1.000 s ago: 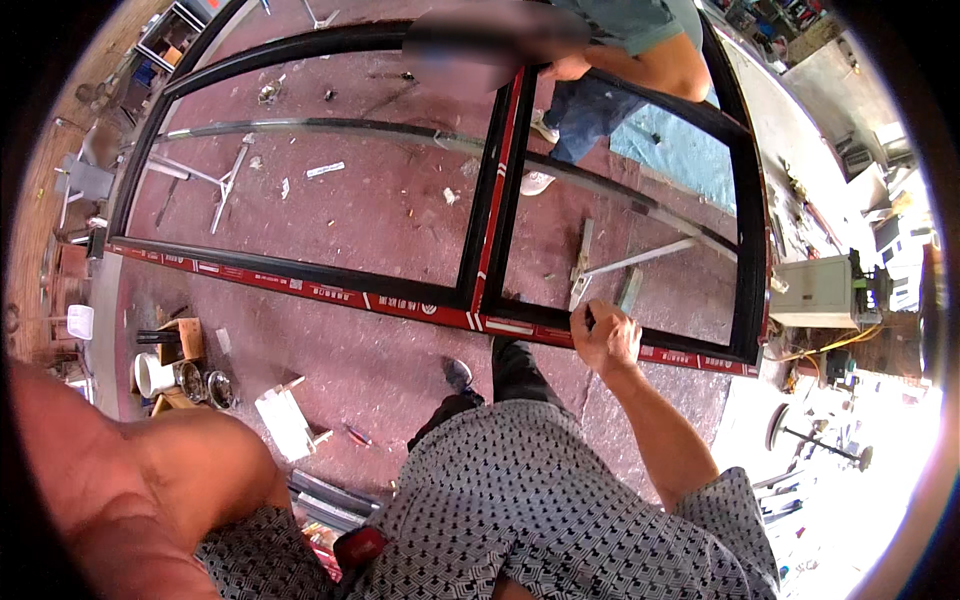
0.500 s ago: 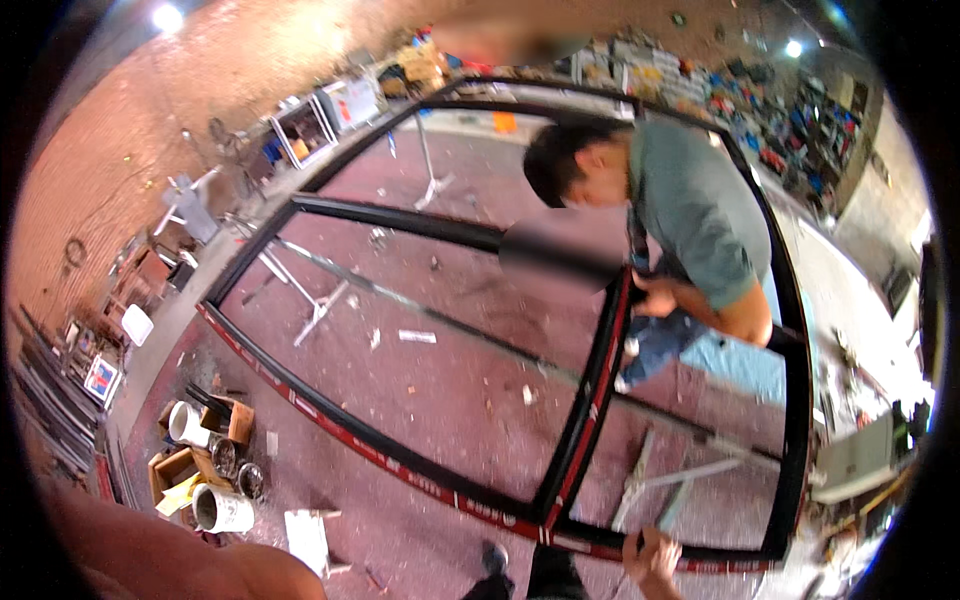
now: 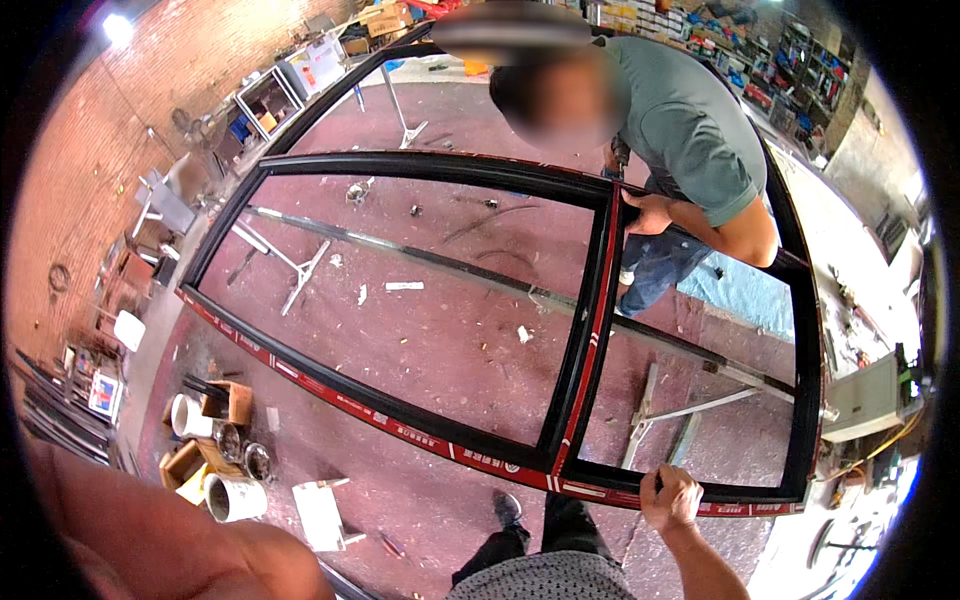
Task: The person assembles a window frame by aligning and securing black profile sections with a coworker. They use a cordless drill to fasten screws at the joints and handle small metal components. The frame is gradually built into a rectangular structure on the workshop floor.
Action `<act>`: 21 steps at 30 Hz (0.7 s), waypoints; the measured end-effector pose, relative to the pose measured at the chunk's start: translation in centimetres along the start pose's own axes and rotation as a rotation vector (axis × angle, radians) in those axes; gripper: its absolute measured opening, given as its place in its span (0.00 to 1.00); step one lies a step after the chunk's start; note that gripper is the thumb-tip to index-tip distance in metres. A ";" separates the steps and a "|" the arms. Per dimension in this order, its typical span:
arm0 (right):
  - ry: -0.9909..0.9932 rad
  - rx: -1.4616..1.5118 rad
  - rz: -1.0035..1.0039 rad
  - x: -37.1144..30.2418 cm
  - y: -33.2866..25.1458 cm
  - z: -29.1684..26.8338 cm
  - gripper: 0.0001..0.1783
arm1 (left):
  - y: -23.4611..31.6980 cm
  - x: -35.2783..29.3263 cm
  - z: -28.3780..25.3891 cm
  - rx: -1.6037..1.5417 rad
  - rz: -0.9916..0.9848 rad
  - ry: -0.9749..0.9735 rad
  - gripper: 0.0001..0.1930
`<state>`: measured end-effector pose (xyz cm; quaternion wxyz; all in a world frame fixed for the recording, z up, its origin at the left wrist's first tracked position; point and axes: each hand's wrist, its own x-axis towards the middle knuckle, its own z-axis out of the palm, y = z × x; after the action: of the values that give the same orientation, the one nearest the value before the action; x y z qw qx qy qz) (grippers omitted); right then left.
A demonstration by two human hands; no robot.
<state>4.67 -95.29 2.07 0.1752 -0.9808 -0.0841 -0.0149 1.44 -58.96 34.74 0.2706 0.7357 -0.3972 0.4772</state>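
Note:
A large black window frame (image 3: pixel 400 414) with red film along its outer edges spans the view, divided by crossbars. My right hand (image 3: pixel 670 497) is closed around its near bar, right of the short crossbar (image 3: pixel 590 335). At the lower left, my bare left arm (image 3: pixel 190 530) looms close and large; no fingers of that hand can be made out. Across the frame, a co-worker in a grey-green shirt (image 3: pixel 690 130) bends over the joint of two bars. One co-worker's hand (image 3: pixel 650 213) rests at that joint; a dark tool (image 3: pixel 621 152) shows beside it.
Metal stands (image 3: pixel 300 270) and a long rail (image 3: pixel 400 250) lie beneath the frame. White buckets (image 3: pixel 235 498) and cardboard boxes (image 3: pixel 236 402) stand at the lower left. A grey cabinet (image 3: pixel 862 398) is at the right, and loaded shelves (image 3: pixel 800 75) line the back.
The view has shifted, so the frame sits higher in it and more of my legs and right forearm shows. My right hand stays on the near bar; the co-worker remains bent over the joint.

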 end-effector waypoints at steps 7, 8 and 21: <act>-0.006 -0.007 -0.059 0.8 0.3 1.1 0.12 | 0.9 0.2 -0.7 0.083 0.008 0.033 0.09; -0.007 -0.023 -0.035 0.2 1.0 1.5 0.13 | 0.6 -0.1 -0.3 0.067 0.012 0.047 0.09; 0.006 -0.015 0.005 0.5 0.3 1.0 0.11 | -6.3 -21.5 4.0 0.383 -0.977 -0.233 0.09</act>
<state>5.19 -95.15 1.04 0.1682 -0.9823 -0.0810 -0.0182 3.72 -51.66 13.27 0.2763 0.9190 0.0582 0.2750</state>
